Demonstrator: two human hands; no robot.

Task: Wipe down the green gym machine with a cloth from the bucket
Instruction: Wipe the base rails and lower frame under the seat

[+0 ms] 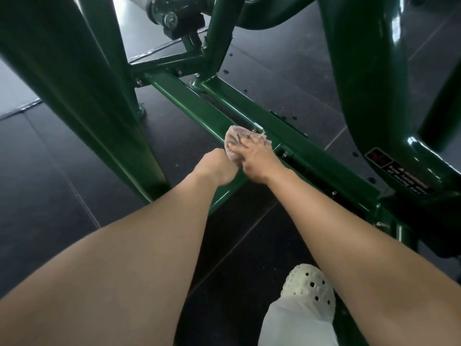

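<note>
The green gym machine's low base rail runs diagonally across the dark floor. A crumpled pale cloth lies on that rail near the middle of the view. My right hand lies over the cloth with its fingers spread, pressing it onto the rail. My left hand is curled at the cloth's near left edge and grips it; its fingers are hidden from view. No bucket is visible.
Thick green uprights rise at the left and right. A warning label sits on the right foot of the frame. My white perforated shoe stands on the black rubber floor below the rail.
</note>
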